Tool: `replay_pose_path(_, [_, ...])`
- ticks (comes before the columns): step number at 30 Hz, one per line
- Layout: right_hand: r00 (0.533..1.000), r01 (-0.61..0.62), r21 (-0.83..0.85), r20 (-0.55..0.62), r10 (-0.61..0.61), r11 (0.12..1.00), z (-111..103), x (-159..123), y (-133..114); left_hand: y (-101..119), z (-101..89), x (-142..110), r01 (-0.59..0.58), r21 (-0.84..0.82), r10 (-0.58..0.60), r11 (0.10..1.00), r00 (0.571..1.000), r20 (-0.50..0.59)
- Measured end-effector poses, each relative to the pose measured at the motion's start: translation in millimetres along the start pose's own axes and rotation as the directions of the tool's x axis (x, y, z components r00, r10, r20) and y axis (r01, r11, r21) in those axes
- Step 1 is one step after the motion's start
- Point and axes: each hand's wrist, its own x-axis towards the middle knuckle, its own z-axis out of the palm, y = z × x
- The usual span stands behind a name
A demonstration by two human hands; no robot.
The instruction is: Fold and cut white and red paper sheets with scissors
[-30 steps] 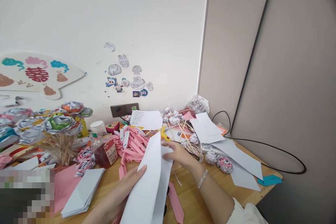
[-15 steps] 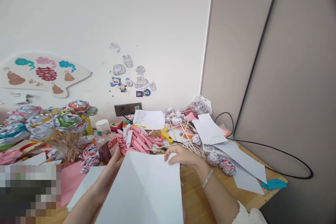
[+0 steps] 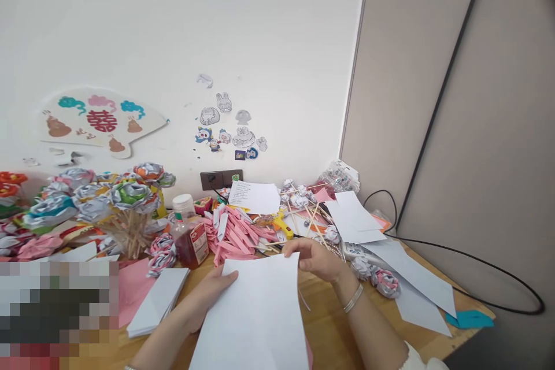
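A sheet of white paper is held up in front of me, its near part running out of the bottom of the view. My left hand grips the left edge, thumb on top and the other fingers hidden beneath. At the far right corner, my right hand pinches the sheet between thumb and fingers. Under the paper, a bit of pink paper peeks out on the right. Left of my left hand lies a stack of white paper, with a pink sheet partly under it.
Paper flowers on sticks stand at the left, beside a bottle of dark red liquid. Folded pink paper strips, a yellow glue gun and loose sticks lie behind the sheet. White sheets and a black cable are on the right.
My left thumb now lies on top of the sheet's left edge, where before the hand was mostly behind it. The sheet sits lower and flatter. The view has swung slightly left.
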Motion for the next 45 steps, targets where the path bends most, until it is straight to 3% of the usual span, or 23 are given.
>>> replay_pose_path(3, [0.995, 0.076, -0.085, -0.058, -0.081, 0.993, 11, 8, 7, -3, 7.0, 1, 0.024, 0.017, -0.025, 1.0, 0.998, 0.065])
replay_pose_path(6, [0.996, 0.081, -0.08, 0.049, -0.077, 0.994, 19, 12, 8, -3, 11.8, 1, 0.027, 0.007, -0.027, 1.0, 0.99, 0.136])
replay_pose_path(8, [0.994, 0.093, -0.07, 0.059, -0.089, 0.993, 22, 13, 7, -1, 12.0, 0, 0.024, -0.033, -0.018, 0.999, 0.984, 0.175])
replay_pose_path(11, [0.981, 0.14, -0.036, -0.132, -0.143, 0.99, 26, 14, 9, 2, 9.1, -2, 0.015, -0.086, -0.001, 0.996, 0.988, 0.157])
replay_pose_path(14, [0.919, 0.109, 0.012, -0.383, -0.096, 0.994, 29, 17, 16, 4, 6.9, -3, 0.006, -0.116, -0.001, 0.993, 0.999, 0.048])
replay_pose_path(17, [0.891, 0.048, 0.035, -0.453, -0.027, 0.998, 32, 18, 23, 2, 7.8, -2, -0.006, -0.132, 0.004, 0.991, 1.0, -0.014])
replay_pose_path(21, [0.917, 0.116, -0.043, -0.379, -0.124, 0.992, 31, 18, 24, 1, 13.3, -3, 0.008, -0.115, -0.009, 0.993, 1.0, -0.005])
replay_pose_path(25, [0.936, 0.176, -0.011, -0.307, -0.171, 0.984, 30, 18, 24, 4, 21.3, -11, 0.022, -0.099, -0.025, 0.995, 0.999, -0.028])
replay_pose_path(31, [0.963, 0.239, 0.07, -0.144, -0.227, 0.969, 28, 18, 24, 1, 20.9, -9, 0.044, -0.08, -0.034, 0.996, 0.991, 0.127])
replay_pose_path(34, [0.977, 0.213, 0.043, 0.008, -0.214, 0.976, 22, 14, 21, -4, 15.5, -5, 0.048, -0.055, -0.033, 0.997, 0.969, 0.245])
replay_pose_path(36, [0.975, 0.151, -0.002, 0.164, -0.149, 0.989, 17, 11, 19, -5, 13.4, -3, 0.049, -0.047, -0.031, 0.998, 0.944, 0.327])
replay_pose_path(38, [0.972, 0.063, -0.061, 0.232, -0.047, 0.996, 14, 9, 18, -4, 13.3, -4, 0.04, -0.035, -0.026, 0.999, 0.941, 0.338])
replay_pose_path(41, [0.994, -0.066, -0.103, 0.083, 0.075, 0.992, 13, 8, 22, 0, 15.1, -8, 0.016, 0.001, -0.016, 1.0, 0.97, 0.241])
replay_pose_path(45, [0.986, -0.139, -0.16, -0.11, 0.122, 0.977, 21, 15, 30, 2, 16.3, -11, -0.027, 0.051, 0.017, 0.998, 0.983, 0.18])
